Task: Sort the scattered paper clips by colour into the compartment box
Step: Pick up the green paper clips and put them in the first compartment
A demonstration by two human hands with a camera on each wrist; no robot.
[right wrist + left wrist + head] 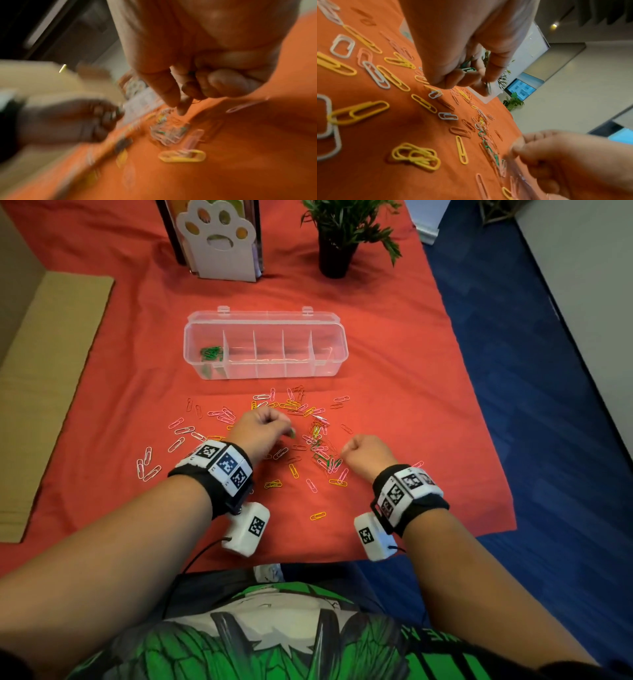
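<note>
Paper clips [301, 419] in pink, white, yellow, red and green lie scattered on the orange cloth. Behind them stands the clear compartment box [267, 371], lid open, with green clips [211, 353] in its leftmost compartment; the other compartments look bare. My left hand [263, 428] hovers over the scatter, its curled fingers gripping several green clips [468, 69]. My right hand [364, 453] is curled beside a tangle of green and pink clips [325, 455]. A dark sliver [191, 73] between its thumb and fingers looks like a green clip, though the right wrist view is blurred.
A white paw-shaped holder [219, 237] and a potted plant [337, 241] stand at the back of the table. Cardboard [44, 378] lies along the left side. The cloth's right edge [479, 412] drops to blue floor.
</note>
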